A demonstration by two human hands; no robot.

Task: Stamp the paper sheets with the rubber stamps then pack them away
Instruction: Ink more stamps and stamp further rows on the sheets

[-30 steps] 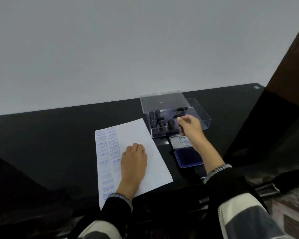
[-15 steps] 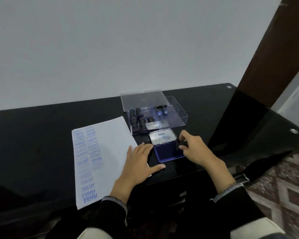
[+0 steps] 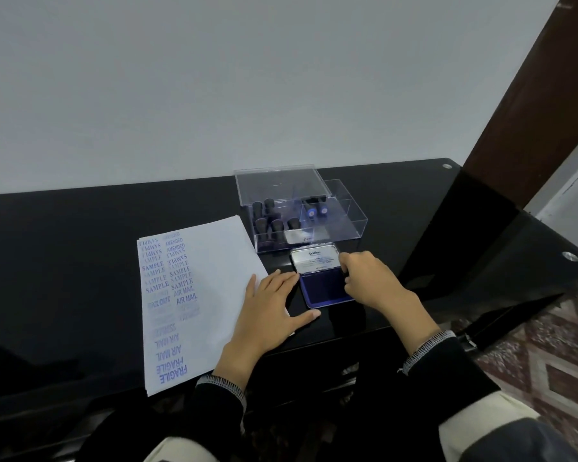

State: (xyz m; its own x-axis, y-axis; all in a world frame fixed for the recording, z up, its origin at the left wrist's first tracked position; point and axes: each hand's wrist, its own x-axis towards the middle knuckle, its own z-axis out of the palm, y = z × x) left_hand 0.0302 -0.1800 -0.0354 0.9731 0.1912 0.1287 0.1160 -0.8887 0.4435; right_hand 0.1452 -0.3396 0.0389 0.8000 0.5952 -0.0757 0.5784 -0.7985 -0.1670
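An ink pad (image 3: 322, 278) lies open on a black table (image 3: 80, 261), blue pad face up, its silver lid (image 3: 315, 260) tipped back toward the far side. The right hand (image 3: 369, 283) sits at the pad's right edge, fingers curled against the tin's rim; whether they actually pinch it can't be told from this angle, and no stamp shows in that hand. Probably it is steadying the tin or about to fold the lid down, i.e. packing up.

Left of the pad, touching its near-left corner area, the left hand (image 3: 271, 308) lies flat, fingers straight and spread, thumb out toward the pad's near edge. Its palm presses the right side of the paper sheets (image 3: 201, 295), likely to keep them from sliding.

The sheets lie left of the pad w/ blue prints down their left half: SAMPLE, AMENDED, AIR MAIL, FRAGILE. The right half is bare.

Just behind the pad stands a clear plastic box (image 3: 347, 225), its clear cover (image 3: 277, 185) open. Dark rubber stamps (image 3: 271, 221) stand upright in its left part; two blue-capped items, too small to identify, are in the middle.

Nothing blocks the lid's swing except the right hand itself. Box is close behind, so little room there.
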